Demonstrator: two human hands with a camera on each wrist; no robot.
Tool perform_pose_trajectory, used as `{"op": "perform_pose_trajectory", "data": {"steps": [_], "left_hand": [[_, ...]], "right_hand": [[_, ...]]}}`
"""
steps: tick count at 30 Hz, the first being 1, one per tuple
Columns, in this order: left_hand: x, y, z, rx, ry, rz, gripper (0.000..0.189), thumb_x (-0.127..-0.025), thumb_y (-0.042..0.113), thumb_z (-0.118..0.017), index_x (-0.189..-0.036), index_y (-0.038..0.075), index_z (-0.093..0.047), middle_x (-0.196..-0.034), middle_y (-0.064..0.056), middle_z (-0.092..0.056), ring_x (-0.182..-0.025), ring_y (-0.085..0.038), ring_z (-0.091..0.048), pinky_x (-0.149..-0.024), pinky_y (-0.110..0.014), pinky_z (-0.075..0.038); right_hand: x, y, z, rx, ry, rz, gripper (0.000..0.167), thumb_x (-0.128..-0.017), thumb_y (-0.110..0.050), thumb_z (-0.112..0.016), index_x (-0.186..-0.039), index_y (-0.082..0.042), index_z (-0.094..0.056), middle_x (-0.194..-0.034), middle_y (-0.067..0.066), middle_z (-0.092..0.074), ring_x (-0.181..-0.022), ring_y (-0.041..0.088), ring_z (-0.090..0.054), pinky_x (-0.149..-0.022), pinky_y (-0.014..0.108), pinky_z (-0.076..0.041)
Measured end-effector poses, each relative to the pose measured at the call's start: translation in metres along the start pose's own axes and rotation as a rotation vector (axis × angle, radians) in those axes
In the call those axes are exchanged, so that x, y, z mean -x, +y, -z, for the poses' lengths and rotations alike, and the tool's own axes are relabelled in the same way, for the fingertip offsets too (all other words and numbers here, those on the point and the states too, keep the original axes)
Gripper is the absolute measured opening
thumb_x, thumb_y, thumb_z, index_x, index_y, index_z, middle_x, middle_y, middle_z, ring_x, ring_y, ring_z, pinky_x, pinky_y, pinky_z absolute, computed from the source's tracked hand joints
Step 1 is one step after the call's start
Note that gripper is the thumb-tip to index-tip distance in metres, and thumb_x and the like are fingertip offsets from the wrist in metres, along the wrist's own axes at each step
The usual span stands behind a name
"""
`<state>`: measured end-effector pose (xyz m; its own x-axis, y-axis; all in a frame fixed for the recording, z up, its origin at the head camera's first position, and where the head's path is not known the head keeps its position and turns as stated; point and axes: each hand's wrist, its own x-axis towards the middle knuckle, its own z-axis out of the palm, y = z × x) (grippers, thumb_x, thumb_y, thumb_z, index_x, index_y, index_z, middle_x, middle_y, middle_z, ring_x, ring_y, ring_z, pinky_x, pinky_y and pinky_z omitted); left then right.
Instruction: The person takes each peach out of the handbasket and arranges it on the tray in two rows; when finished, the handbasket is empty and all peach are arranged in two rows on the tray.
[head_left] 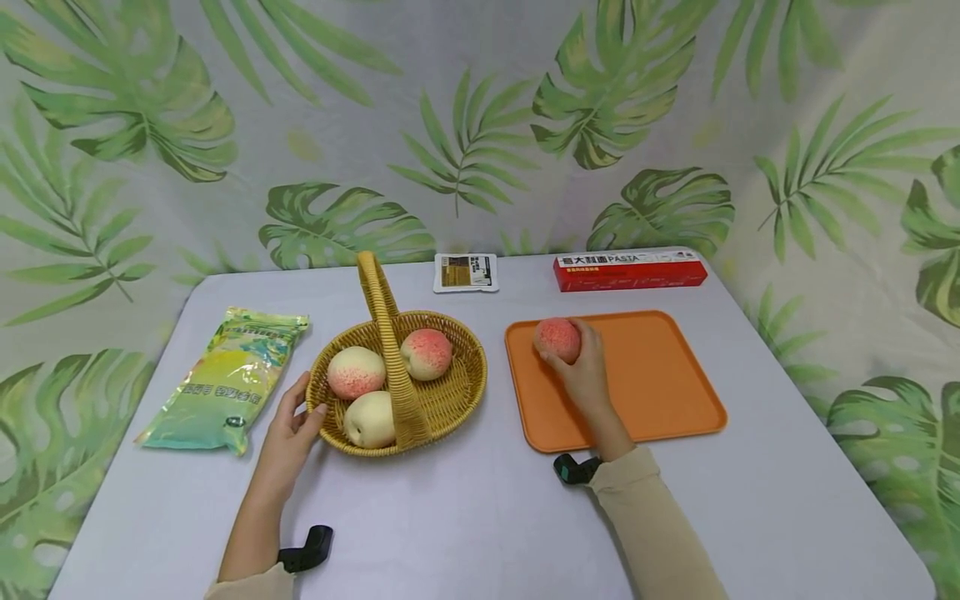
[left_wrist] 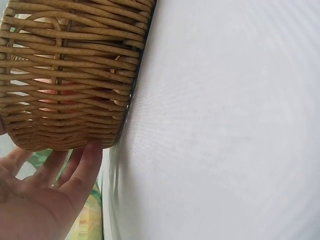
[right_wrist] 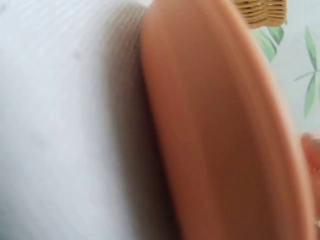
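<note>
My left hand (head_left: 287,432) holds the left end of a wicker basket (head_left: 467,400), thumb at the rim and fingers along the outer wall. In the left wrist view those fingers (left_wrist: 80,175) lie against the woven side. Inside the basket are a pink-and-cream peach (head_left: 356,372), a second blushed peach (head_left: 427,354) and a paler one (head_left: 370,419). On the right, my right hand (head_left: 588,371) grips a pink peach (head_left: 557,340) over the left part of an orange tray (head_left: 660,375). The right wrist view shows mostly the tray's side, blurred.
A green-and-yellow plastic bag (head_left: 228,379) lies left of the basket. Toward the back of the white table (head_left: 480,517) are a small flat packet (head_left: 466,272) and a red pasta box (head_left: 630,271). A leaf-patterned cloth (head_left: 480,150) hangs behind.
</note>
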<state>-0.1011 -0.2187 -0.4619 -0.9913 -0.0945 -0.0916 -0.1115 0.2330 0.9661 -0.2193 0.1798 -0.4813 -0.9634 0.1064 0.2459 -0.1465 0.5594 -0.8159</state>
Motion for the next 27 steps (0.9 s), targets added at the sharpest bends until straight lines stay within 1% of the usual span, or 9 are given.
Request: {"op": "perform_pose_trajectory", "data": {"steps": [3, 7, 11, 19, 23, 27], "left_hand": [[0.000, 0.000, 0.000, 0.001, -0.001, -0.003, 0.060, -0.095, 0.027, -0.045, -0.145, 0.022, -0.012, -0.140, -0.017, -0.022, -0.116, -0.032, -0.037, -0.076, -0.011, -0.040], [0.000, -0.001, 0.001, 0.008, -0.008, -0.012, 0.060, -0.095, 0.028, -0.045, -0.145, 0.022, -0.012, -0.140, -0.017, -0.022, -0.116, -0.032, -0.037, -0.076, -0.011, -0.040], [0.000, -0.001, 0.002, 0.012, -0.012, -0.020, 0.061, -0.095, 0.029, -0.045, -0.146, 0.023, -0.011, -0.140, -0.017, -0.021, -0.117, -0.032, -0.036, -0.077, -0.011, -0.040], [0.000, -0.002, 0.003, 0.027, -0.012, -0.037, 0.061, -0.095, 0.030, -0.045, -0.145, 0.023, -0.011, -0.140, -0.017, -0.022, -0.116, -0.032, -0.038, -0.077, -0.011, -0.040], [0.000, -0.001, 0.002, 0.026, -0.014, -0.031, 0.061, -0.095, 0.030, -0.045, -0.145, 0.023, -0.011, -0.140, -0.017, -0.022, -0.115, -0.032, -0.038, -0.077, -0.011, -0.040], [0.001, 0.000, 0.001, 0.031, -0.020, -0.024, 0.062, -0.095, 0.032, -0.046, -0.145, 0.023, -0.011, -0.140, -0.017, -0.022, -0.116, -0.032, -0.037, -0.077, -0.011, -0.040]], "right_hand": [[-0.001, 0.002, 0.000, -0.001, -0.002, -0.029, 0.072, -0.078, -0.026, -0.071, -0.135, -0.011, -0.031, -0.133, 0.008, -0.033, -0.120, 0.023, -0.032, -0.095, 0.044, -0.035], [-0.001, 0.005, 0.001, -0.079, -0.013, -0.050, 0.073, -0.080, -0.030, -0.069, -0.136, -0.012, -0.028, -0.134, 0.006, -0.031, -0.119, 0.022, -0.031, -0.095, 0.044, -0.034], [0.001, 0.006, 0.004, -0.160, -0.012, -0.064, 0.072, -0.080, -0.029, -0.069, -0.136, -0.012, -0.026, -0.132, 0.005, -0.034, -0.118, 0.020, -0.033, -0.095, 0.042, -0.035], [0.001, 0.003, 0.006, -0.165, -0.029, -0.104, 0.067, -0.082, -0.029, -0.066, -0.133, -0.011, -0.028, -0.129, 0.009, -0.036, -0.112, 0.022, -0.038, -0.093, 0.039, -0.038], [0.002, 0.002, 0.006, -0.204, -0.028, -0.103, 0.068, -0.082, -0.025, -0.067, -0.134, -0.008, -0.027, -0.131, 0.011, -0.033, -0.114, 0.024, -0.037, -0.094, 0.039, -0.037], [0.005, -0.003, 0.011, -0.244, -0.016, -0.097, 0.071, -0.083, -0.018, -0.067, -0.138, -0.008, -0.023, -0.137, 0.012, -0.026, -0.121, 0.028, -0.030, -0.096, 0.041, -0.034]]}}
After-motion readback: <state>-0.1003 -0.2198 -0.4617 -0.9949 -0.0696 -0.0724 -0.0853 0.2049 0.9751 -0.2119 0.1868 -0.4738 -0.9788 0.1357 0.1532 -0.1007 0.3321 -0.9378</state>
